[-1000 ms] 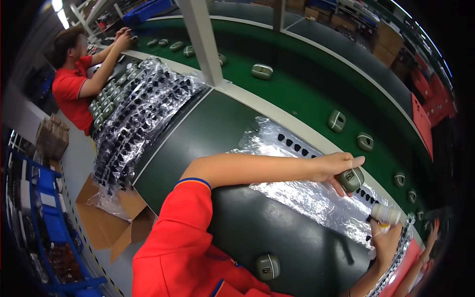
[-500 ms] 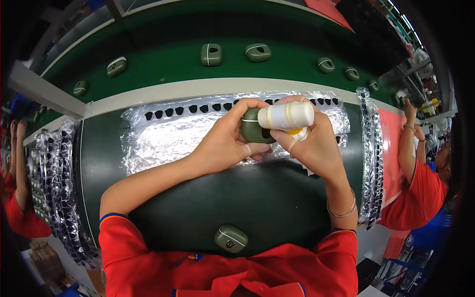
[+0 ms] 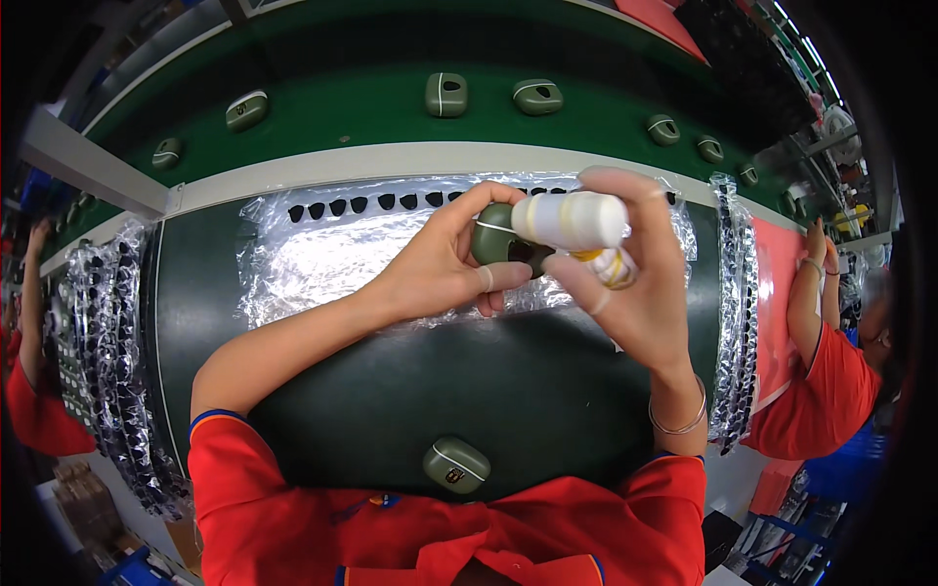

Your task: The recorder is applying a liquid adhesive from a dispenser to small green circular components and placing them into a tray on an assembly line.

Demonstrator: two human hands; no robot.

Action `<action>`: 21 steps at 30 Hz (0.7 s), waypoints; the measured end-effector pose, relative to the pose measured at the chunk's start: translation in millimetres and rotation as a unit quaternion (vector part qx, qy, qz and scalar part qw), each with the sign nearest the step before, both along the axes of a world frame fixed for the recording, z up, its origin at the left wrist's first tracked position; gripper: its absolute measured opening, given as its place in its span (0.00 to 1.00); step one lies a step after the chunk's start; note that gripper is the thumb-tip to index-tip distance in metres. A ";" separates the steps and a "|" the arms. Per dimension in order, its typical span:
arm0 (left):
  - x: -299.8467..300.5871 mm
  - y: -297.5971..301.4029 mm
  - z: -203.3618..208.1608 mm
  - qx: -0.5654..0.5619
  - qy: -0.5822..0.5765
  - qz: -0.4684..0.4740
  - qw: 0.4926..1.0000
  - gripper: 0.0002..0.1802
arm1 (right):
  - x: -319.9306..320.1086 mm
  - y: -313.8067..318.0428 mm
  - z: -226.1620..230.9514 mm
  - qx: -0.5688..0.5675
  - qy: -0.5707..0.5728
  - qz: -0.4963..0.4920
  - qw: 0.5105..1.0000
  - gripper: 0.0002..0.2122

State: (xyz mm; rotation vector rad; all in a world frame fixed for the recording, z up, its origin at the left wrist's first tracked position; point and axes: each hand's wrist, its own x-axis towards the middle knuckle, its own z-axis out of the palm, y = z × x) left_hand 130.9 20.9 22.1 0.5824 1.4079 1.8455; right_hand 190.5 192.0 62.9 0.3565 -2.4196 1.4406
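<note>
The left hand [image 3: 454,264] holds a green rounded case [image 3: 493,237] above the plastic sheet [image 3: 303,283], with its thumb on the near side and its fingers curled around the left and far sides. The right hand [image 3: 640,278] is just to the right; its thumb and 1 finger stand wide around a white cylinder [image 3: 572,220], which it holds against the case or very close over it; I cannot tell if they touch. The sheet lies on the dark table [image 3: 440,381] and carries a row of black pieces [image 3: 360,203] along its far side. Another green case [image 3: 456,465] lies at the near edge, before the red shirt [image 3: 342,527]. At the far side, more cases [image 3: 447,95] lie apart on a green belt [image 3: 342,117].
</note>
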 end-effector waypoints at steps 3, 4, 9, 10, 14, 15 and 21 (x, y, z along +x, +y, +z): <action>-3.2 -1.4 2.9 0.016 -0.002 0.000 1.000 0.24 | 4.8 -1.7 1.7 -0.036 0.103 0.040 0.993 0.20; -3.0 -0.9 5.0 0.020 0.001 -0.007 1.000 0.24 | 4.3 -2.2 -0.7 -0.035 0.103 0.039 0.993 0.20; -4.7 -2.4 -1.0 0.020 -0.048 -0.021 0.998 0.25 | 0.0 0.6 -0.5 0.082 -0.053 0.072 0.993 0.16; -4.9 -3.0 4.3 0.035 -0.050 -0.030 0.998 0.25 | 0.3 3.7 0.9 0.042 -0.024 0.076 0.996 0.16; -14.9 -2.9 6.6 0.005 -0.003 0.003 1.000 0.26 | 9.1 17.6 18.5 -0.070 -0.112 -0.033 0.991 0.16; -19.4 -4.7 3.9 -0.018 0.004 0.005 1.000 0.27 | 11.0 23.6 17.3 -0.070 -0.110 -0.030 0.991 0.16; -86.1 -21.0 -13.0 -0.265 0.316 0.180 0.893 0.30 | 10.9 55.8 -16.5 0.131 -0.155 -0.099 0.974 0.21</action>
